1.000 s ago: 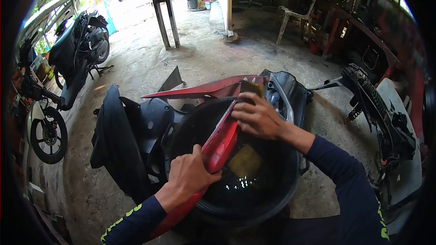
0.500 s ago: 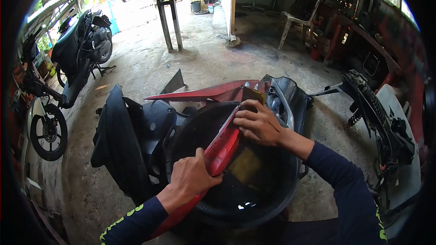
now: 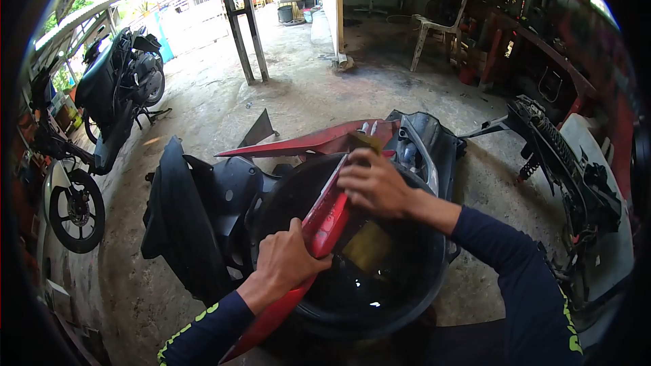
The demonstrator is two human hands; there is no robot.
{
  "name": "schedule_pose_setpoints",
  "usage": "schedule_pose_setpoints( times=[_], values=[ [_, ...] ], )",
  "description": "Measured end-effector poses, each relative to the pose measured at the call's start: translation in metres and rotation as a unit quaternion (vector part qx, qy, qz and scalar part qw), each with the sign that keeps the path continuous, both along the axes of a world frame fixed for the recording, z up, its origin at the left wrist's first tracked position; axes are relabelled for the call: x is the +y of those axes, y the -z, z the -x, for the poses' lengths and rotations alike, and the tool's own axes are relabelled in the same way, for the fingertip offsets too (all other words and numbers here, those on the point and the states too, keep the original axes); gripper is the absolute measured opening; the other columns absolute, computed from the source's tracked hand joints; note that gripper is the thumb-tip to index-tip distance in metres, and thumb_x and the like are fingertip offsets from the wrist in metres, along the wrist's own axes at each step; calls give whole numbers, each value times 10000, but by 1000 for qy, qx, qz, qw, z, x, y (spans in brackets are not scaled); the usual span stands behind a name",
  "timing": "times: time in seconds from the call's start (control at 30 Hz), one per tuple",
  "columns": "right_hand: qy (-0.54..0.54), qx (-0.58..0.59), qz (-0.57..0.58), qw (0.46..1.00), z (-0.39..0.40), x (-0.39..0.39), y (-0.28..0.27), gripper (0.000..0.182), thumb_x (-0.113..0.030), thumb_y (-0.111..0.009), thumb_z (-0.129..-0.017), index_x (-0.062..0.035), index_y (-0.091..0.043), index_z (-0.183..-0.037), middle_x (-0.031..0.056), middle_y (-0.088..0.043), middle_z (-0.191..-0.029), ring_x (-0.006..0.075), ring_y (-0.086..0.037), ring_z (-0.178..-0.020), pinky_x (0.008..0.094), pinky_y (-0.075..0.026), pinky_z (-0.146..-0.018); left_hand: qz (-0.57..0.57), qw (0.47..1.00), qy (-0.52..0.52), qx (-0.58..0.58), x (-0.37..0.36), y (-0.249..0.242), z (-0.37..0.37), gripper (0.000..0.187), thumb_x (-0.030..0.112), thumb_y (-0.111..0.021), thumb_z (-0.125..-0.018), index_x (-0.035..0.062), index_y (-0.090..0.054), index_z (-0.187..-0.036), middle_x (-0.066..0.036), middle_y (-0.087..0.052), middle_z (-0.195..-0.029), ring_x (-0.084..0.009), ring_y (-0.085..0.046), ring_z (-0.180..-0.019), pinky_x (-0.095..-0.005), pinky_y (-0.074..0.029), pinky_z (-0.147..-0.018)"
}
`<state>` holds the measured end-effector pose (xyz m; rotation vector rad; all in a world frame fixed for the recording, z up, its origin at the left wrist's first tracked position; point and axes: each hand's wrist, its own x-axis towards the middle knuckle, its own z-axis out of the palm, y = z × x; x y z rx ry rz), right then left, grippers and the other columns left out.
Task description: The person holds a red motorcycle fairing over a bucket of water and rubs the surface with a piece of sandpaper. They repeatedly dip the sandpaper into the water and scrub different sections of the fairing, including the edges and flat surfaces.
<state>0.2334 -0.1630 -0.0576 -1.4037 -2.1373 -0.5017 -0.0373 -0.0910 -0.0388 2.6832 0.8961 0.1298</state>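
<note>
My left hand [image 3: 283, 261] is closed around a long red motorcycle fairing panel [image 3: 328, 222], which slants over a round black basin [image 3: 437, 281] of water. My right hand [image 3: 374, 186] bends over the panel's upper end, slightly blurred. A yellowish-brown sheet [image 3: 364, 141], which looks like sandpaper, sticks out past its fingers. In the basin lies a yellowish square piece [image 3: 367, 247], below the panel. The lower end of the panel runs down beside my left forearm.
Behind the basin lies another red panel [image 3: 298, 146]. Black plastic body parts [image 3: 186, 220] stand to the left, grey parts [image 3: 424, 142] to the right. A motorcycle [image 3: 122, 81], a metal post [image 3: 244, 27], a chair [image 3: 444, 27] and a frame with a spring [image 3: 542, 142] stand around.
My right hand has shifted slightly left and down along the upper end of the red panel, taking the sheet with it. My left hand keeps its hold. The view has tilted a little.
</note>
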Motion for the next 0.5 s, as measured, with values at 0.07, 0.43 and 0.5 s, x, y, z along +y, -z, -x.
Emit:
schedule_pose_setpoints(
  times=[0.07,0.43,0.5],
  values=[
    [6,11,8,1000,-8,1,-4,321,-142,-735,-811,-119,-737,-1131,48,-695,-1211,331,-529,-1270,471,-477,-1072,-1,1000,-2,1,-2,0,0,718,552,-856,-717,-26,-568,-1032,-235,-732,-793,-414,-755,-761,-483,-610,-738],
    [86,4,8,996,-38,0,-6,291,-190,-748,-877,-127,-743,-1161,29,-692,-1238,342,-521,-1306,487,-455,-1108,-2,1000,0,-10,-6,0,-2,744,578,-860,-707,-26,-562,-1025,-228,-726,-789,-418,-748,-766,-485,-599,-746],
    [93,-11,-8,996,-36,-1,-6,286,-198,-746,-885,-129,-745,-1162,23,-695,-1231,346,-520,-1304,478,-464,-1098,2,1000,-6,-14,-5,0,-4,755,592,-863,-695,-23,-561,-1011,-221,-719,-782,-417,-744,-768,-489,-589,-755]
  ],
)
